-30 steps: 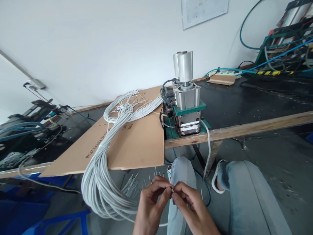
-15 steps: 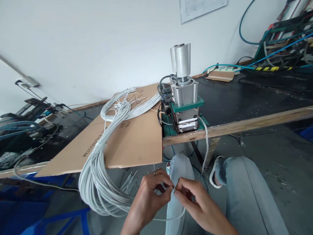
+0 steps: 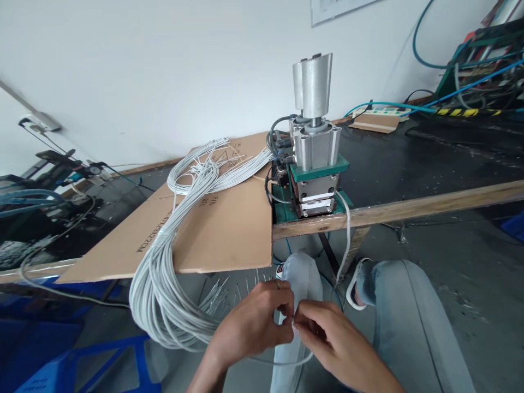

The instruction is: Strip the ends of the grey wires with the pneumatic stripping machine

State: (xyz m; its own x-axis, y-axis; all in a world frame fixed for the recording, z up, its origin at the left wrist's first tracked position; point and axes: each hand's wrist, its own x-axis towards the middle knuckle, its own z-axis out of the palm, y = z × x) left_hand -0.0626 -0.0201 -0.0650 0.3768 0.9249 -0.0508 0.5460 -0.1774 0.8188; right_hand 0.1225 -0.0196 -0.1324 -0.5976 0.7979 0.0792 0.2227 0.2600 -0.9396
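The person is sitting with both hands meeting just above the knees. The left hand (image 3: 254,322) is closing thumb and forefinger on a single grey wire (image 3: 282,361), and the right hand (image 3: 327,341) is pinching the same wire directly beside it, fingertips of the two hands nearly touching. Both grips are tight, with no gap showing; the wire end itself is hidden between the fingertips, so its condition cannot be told. Below the fingers the wire is sagging in a loop under the wrists.

Judgement: the pinch is being done well if the two hands stay close, the wire end is kept short beyond the fingertips, and the slack loop is left free of the knee (image 3: 301,273).

Left of the fingers, a thick bundle of grey wires (image 3: 164,295) is hanging off the bench edge, its cut ends fanning out just beyond the left knuckles. The bundle is running up across a flat cardboard sheet (image 3: 229,234) and curling at the far end.

Beyond the fingers, a small pneumatic press (image 3: 315,158) is standing on a green base at the wooden bench edge (image 3: 409,210), with one pale cable (image 3: 347,240) dropping from it towards the right hand.

Containers: blue crates (image 3: 24,355) are showing under the bench, far left of the fingers; their contents cannot be made out.
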